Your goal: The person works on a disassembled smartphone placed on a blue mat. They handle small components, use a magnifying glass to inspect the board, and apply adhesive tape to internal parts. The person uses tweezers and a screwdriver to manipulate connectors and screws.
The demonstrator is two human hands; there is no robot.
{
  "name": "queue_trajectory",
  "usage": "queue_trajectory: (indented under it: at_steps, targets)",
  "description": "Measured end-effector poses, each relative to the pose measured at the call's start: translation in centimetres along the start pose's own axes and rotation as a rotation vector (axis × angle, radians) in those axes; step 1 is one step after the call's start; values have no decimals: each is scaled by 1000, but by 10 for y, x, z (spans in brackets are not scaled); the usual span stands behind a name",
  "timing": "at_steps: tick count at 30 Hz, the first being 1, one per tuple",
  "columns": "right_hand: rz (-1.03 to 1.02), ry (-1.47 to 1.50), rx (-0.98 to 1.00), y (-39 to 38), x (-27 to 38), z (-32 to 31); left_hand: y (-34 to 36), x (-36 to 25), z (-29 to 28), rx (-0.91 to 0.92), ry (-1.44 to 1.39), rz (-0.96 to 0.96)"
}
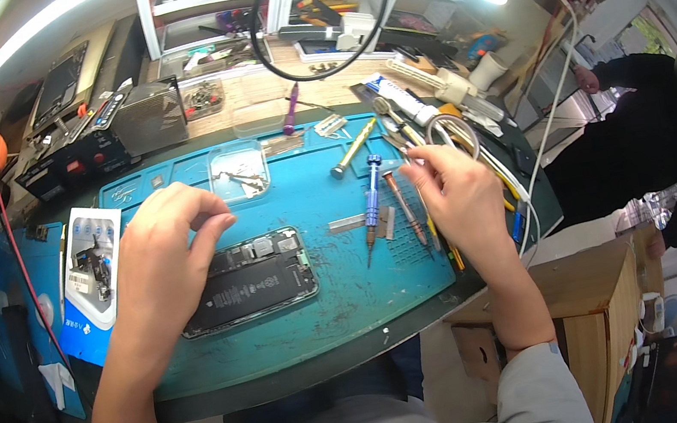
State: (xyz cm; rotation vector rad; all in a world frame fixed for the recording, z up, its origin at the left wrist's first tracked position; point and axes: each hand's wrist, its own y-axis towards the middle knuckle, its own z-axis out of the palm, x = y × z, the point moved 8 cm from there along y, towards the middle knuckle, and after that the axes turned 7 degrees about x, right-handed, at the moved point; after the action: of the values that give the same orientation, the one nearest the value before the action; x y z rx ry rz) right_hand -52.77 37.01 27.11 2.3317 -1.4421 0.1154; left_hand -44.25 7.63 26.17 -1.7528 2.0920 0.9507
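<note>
An opened smartphone (257,282) lies on the blue work mat (353,313), its black battery and inner parts bare. My left hand (167,257) hovers over its upper left corner. The thumb and forefinger come together in a pinch; whatever may be between them is too small to make out. On the right, my right hand (464,194) is raised beside a blue screwdriver (371,194) and a brown screwdriver (404,206). Its thumb and forefinger are also pinched, and I cannot see what they hold. Beyond the phone stands a clear plastic box (239,172) with small parts.
A white tray (94,254) with a dark part is left of my left hand. A yellow screwdriver (354,148) and a purple screwdriver (291,111) lie farther back. A black cable loop (268,53) hangs above. A person in black (631,140) stands at the right.
</note>
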Motion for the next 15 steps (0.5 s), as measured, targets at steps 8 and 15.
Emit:
queue_trajectory:
  at_steps: [8,15]
  targets:
    - [106,-122,317,-38,-20,5,0,1,-3,-14,-24,-13]
    - [119,-123,-52,-44,-5,-44,-2,5,-7,-12,-11,-11]
